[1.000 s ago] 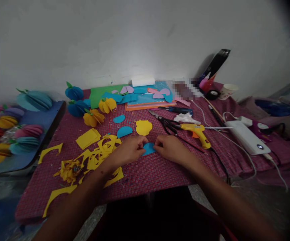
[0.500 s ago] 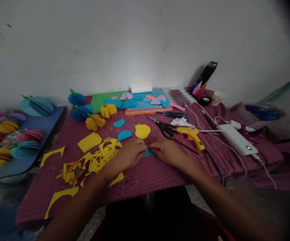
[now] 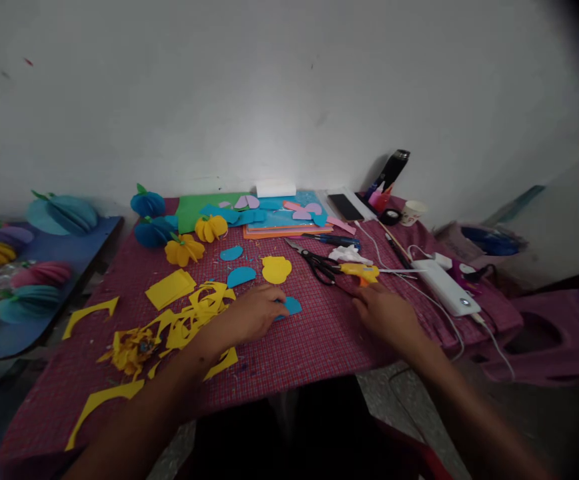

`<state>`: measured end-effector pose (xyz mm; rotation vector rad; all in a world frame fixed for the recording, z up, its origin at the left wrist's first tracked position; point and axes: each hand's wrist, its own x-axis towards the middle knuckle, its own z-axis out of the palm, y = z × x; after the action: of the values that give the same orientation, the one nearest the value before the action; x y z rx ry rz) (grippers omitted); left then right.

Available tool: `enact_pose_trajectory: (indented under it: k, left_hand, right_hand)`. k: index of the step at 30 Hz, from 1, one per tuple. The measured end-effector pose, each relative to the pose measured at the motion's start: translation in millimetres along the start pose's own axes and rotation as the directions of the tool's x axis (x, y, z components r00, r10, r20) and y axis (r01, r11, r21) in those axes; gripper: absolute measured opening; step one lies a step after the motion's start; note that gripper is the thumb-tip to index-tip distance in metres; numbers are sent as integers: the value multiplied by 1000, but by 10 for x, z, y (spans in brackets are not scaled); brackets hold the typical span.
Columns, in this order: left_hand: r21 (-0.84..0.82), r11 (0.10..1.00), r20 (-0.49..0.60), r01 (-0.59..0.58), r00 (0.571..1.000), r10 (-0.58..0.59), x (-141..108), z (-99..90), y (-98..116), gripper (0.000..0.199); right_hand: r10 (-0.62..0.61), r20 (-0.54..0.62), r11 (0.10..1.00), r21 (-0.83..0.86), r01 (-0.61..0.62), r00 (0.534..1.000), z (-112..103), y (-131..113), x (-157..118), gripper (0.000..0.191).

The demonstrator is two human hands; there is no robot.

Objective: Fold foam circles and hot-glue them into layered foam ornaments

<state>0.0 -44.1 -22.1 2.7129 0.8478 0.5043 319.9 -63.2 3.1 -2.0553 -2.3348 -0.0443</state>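
Observation:
My left hand rests on the table with its fingers closed on a small blue paper piece, whose rounded edge shows past the fingertips. Over at the right, my right hand is around the handle of a yellow glue gun; the handle is hidden under the fingers. Black-handled scissors lie just left of the gun's body. Beyond my left hand are a blue half-round paper piece, a smaller blue one and a stack of yellow paper rounds.
Yellow paper scraps and a yellow paper stack lie left. Folded paper pumpkins stand behind them. A white power bank with cables, a phone, a paper cup and a black flask are at right.
My right hand has left the blue paper and moved right to the glue gun. My left hand still holds the blue paper. The whole view has shifted slightly.

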Motion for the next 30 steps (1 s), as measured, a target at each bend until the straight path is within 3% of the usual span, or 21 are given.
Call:
enact_pose_trajectory:
  k: [3,6,9,12,17,21,30]
  left_hand:
    - [-2,1000,-6,6,1000,-6,-3,3,8,29]
    - [2,1000,-1,10,1000,-10,-2,-22,36,27]
    - [21,999,15,32,999,-32,-3,-58,70,28]
    - [27,999,30,40,999,-41,-9,-80,84,27]
    - [33,999,55,34,998,-35,-10,-70,66,24]
    - [16,999,64,38,997,-39,-3,-70,63,23]
    - [65,997,62,41,997,-45,-3,-70,72,23]
  right_hand:
    - [15,53,999,-46,-13,998,31,87,-16,30]
    - [-81,25,995,62,79,996,-10,-20,12,29]
    - [-238,-17,945,225,236,971,-64,-333,39,27]
    - [-317,10,908,291,300,949,-35,-727,43,23]
    - [-336,65,931,175,320,940,87,-1075,-8,26]
    - [-326,117,944,85,318,938,46,-1123,-50,27]
    - [-161,163,987,10,161,973,-24,-1131,-32,33]
